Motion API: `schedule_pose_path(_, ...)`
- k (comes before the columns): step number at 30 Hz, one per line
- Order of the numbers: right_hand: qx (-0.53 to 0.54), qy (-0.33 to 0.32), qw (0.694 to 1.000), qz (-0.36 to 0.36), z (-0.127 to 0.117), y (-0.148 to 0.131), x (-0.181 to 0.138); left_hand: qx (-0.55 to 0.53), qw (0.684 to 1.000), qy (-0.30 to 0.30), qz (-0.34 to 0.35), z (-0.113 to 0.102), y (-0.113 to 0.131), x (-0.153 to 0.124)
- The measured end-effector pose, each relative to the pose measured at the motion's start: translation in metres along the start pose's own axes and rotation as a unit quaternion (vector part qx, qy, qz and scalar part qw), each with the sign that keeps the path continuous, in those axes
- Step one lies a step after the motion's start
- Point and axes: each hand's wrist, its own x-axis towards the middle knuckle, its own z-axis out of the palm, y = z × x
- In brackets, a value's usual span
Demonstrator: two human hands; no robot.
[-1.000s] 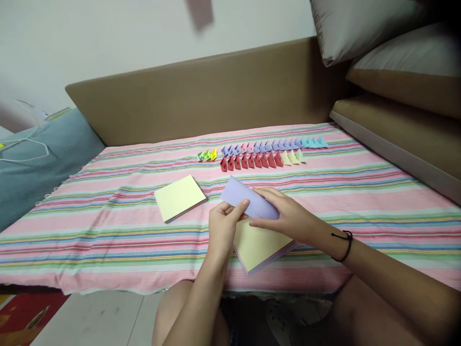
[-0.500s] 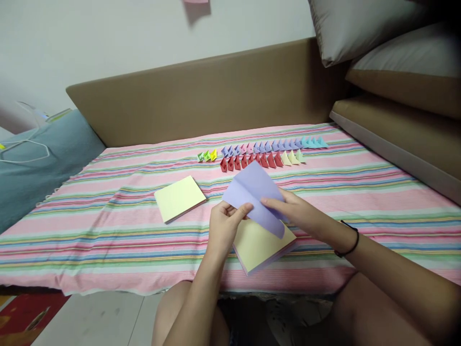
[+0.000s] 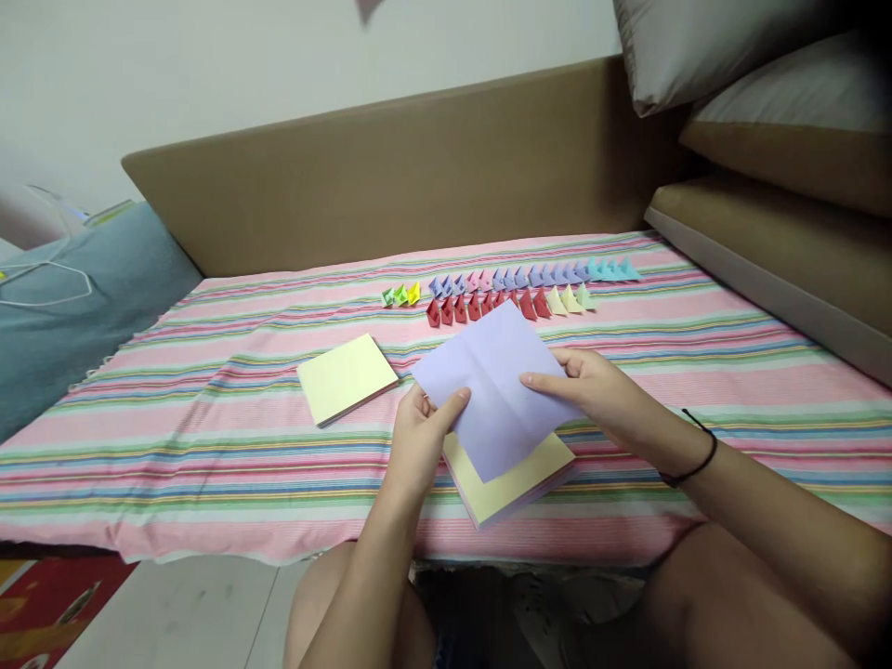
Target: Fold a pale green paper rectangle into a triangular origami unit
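A lavender sheet of paper (image 3: 498, 390) with a crease down its middle is spread out between my hands. My left hand (image 3: 422, 427) pinches its left edge, thumb on top and fingers underneath. At the opposite edge my right hand (image 3: 589, 386) grips the sheet the same way; a black cord circles that wrist. Below the sheet, partly covered by it, lies a stack of paper (image 3: 502, 497) with a pale yellow top sheet. Another pale yellow paper stack (image 3: 347, 379) rests to the left of my left hand.
Behind the sheet stand rows of small folded paper pieces: red ones (image 3: 474, 307), lavender ones (image 3: 557, 274), light blue ones (image 3: 613, 269) and green ones (image 3: 400, 295). A striped cloth (image 3: 209, 418) covers the seat. Cushions (image 3: 780, 204) are piled at the right, before a brown backrest (image 3: 390, 177).
The lavender sheet has been opened out flatter, its front part no longer curling. My hands have moved slightly apart. The view has shifted a little.
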Motion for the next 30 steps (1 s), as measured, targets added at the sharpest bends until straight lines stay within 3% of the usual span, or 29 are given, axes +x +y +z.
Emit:
schedule_pose_path(3, 0.030, -0.021, 0.999, 0.000, 0.000, -0.001, -0.001, -0.016, 1.000, -0.009, -0.015, -0.005, 0.002, -0.001)
schedule_pose_path(7, 0.016, 0.020, 1.000, -0.014, 0.002, 0.000, -0.001, 0.002, 1.000, 0.013, -0.028, -0.011, 0.003, -0.001)
schedule_pose_path(14, -0.036, 0.028, 0.997, -0.059, 0.000, 0.007, 0.002, 0.050, 0.996, 0.073, 0.017, -0.014, 0.004, -0.003)
schedule_pose_path(23, -0.009, 0.030, 0.999, -0.041, 0.003, 0.009, 0.001, 0.094, 0.991, 0.044, 0.089, -0.019, 0.005, -0.002)
schedule_pose_path(30, -0.128, 0.063, 0.986, -0.091, 0.002, 0.007, -0.002, 0.180, 0.973, 0.053, 0.132, -0.021, 0.004, -0.003)
